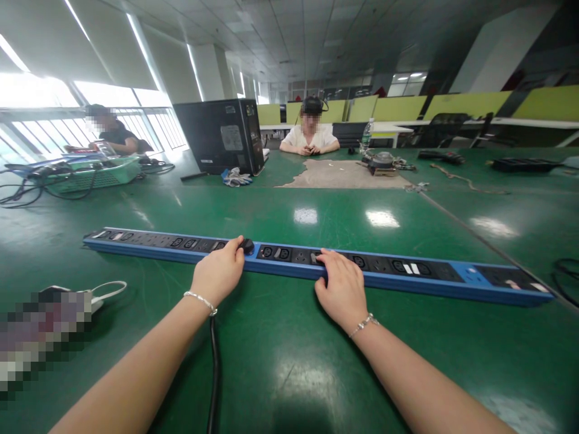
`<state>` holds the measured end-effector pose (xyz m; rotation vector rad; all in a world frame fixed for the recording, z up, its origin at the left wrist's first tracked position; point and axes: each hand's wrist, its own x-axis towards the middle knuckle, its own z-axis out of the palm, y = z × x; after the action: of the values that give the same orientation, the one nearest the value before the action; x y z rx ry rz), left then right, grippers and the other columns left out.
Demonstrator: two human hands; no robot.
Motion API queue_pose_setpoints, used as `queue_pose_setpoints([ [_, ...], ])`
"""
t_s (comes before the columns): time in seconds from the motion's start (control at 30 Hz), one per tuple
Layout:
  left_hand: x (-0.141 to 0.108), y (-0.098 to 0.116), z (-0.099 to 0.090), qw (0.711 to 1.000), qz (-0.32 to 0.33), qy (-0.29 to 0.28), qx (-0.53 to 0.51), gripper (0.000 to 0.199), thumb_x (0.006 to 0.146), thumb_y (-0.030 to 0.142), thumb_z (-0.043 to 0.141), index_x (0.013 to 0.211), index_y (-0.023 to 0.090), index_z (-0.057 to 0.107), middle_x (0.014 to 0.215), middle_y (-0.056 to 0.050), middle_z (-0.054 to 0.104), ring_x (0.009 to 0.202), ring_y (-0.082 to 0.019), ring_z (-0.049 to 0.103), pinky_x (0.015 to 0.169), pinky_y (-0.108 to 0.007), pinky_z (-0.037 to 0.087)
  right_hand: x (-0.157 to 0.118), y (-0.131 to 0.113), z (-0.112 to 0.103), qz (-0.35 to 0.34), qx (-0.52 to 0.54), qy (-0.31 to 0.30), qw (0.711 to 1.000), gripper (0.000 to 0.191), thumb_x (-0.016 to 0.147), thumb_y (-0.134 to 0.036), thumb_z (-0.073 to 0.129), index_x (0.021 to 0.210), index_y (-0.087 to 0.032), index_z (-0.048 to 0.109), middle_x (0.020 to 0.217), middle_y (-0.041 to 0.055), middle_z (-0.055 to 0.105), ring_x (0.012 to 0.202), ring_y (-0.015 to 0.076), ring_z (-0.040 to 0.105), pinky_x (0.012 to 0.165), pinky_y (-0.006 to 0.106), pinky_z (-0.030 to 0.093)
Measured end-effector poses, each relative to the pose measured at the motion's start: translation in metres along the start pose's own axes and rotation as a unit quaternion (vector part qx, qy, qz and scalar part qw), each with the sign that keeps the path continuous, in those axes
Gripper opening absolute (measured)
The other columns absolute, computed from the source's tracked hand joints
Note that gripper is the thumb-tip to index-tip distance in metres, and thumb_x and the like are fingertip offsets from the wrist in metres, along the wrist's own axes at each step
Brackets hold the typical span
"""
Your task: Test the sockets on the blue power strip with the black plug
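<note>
A long blue power strip (407,288) with black sockets lies across the green table. My left hand (219,270) is closed round a black plug (246,245) at the strip, left of its middle. A thick black cable (214,367) runs from under that hand to the near edge of the view. To the right, my right hand (341,286) rests on the strip, its fingertips on the sockets and the thumb against the near side. Its fingers are slightly spread, holding nothing loose.
Behind the strip stand a black computer case (217,135), gloves (236,177) and a bottle (366,135). A green basket (97,175) with cables sits at the back left. One person sits across the table, another at the far left. A blurred-out object (45,328) lies near left.
</note>
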<state>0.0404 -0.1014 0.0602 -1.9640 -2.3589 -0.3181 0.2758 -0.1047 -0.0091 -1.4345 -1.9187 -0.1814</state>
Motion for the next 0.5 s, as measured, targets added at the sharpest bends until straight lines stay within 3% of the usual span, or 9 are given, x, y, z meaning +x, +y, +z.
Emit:
queue_pose_setpoints([
  [0.5, -0.0073, 0.0088, 0.0015, 0.995, 0.049, 0.008, 0.086, 0.047, 0.089, 0.036, 0.026, 0.131, 0.023, 0.045, 0.079, -0.010, 0.071, 0.073, -0.026, 0.068, 0.064, -0.035, 0.047, -0.0002, -0.0003, -0.0008, 0.000, -0.007, -0.004, 1.000, 0.040, 0.069, -0.010, 0.048, 0.107, -0.019, 0.057, 0.121, 0.0069, 0.060, 0.115, 0.0217, 0.049, 0.097, 0.039, 0.033],
])
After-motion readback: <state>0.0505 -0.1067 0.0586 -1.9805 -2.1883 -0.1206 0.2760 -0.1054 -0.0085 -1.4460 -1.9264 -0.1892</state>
